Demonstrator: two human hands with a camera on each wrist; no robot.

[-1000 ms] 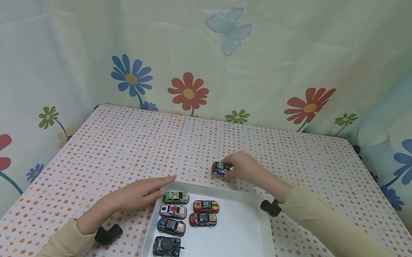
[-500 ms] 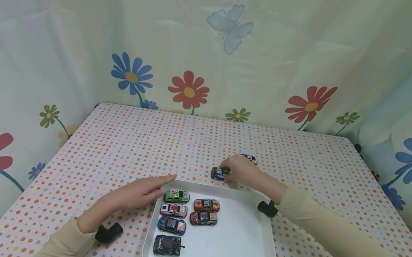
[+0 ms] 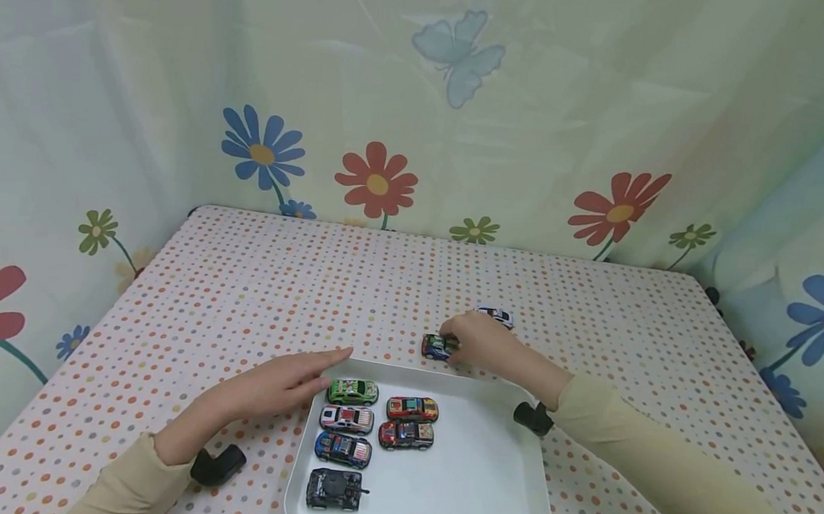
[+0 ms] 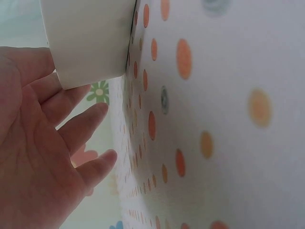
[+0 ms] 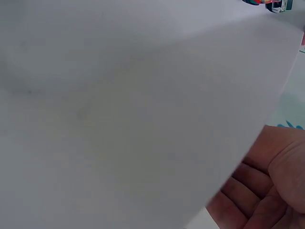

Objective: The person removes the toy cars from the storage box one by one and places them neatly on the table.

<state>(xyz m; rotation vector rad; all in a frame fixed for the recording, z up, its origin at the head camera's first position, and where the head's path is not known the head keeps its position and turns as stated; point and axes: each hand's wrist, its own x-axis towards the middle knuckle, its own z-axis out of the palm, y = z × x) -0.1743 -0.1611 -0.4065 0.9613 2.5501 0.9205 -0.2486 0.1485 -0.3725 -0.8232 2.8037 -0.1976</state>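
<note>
Beyond the far rim of the white tray [image 3: 478, 490], my right hand [image 3: 487, 349] pinches a green and dark-blue toy car [image 3: 434, 346] at its right end. The car sits low over the dotted tablecloth; its right part is hidden by the fingers. In the right wrist view the palm [image 5: 274, 186] shows with curled fingers, the fingertips hidden behind the tray wall. My left hand [image 3: 273, 387] touches the tray's far left corner with its fingers extended. Inside the tray, a green toy car [image 3: 352, 391] lies nearest to that hand.
More toy cars stand in the tray's left half: a white one [image 3: 346, 418], a blue one [image 3: 342, 449], a black one [image 3: 335, 489] and two red ones, the upper red car [image 3: 412, 409] among them. A white toy car [image 3: 498, 316] lies behind my right hand.
My right hand has come slightly towards me with the green and dark-blue car, then stayed nearly still. The white car behind it has come into view. My left hand has not moved.
</note>
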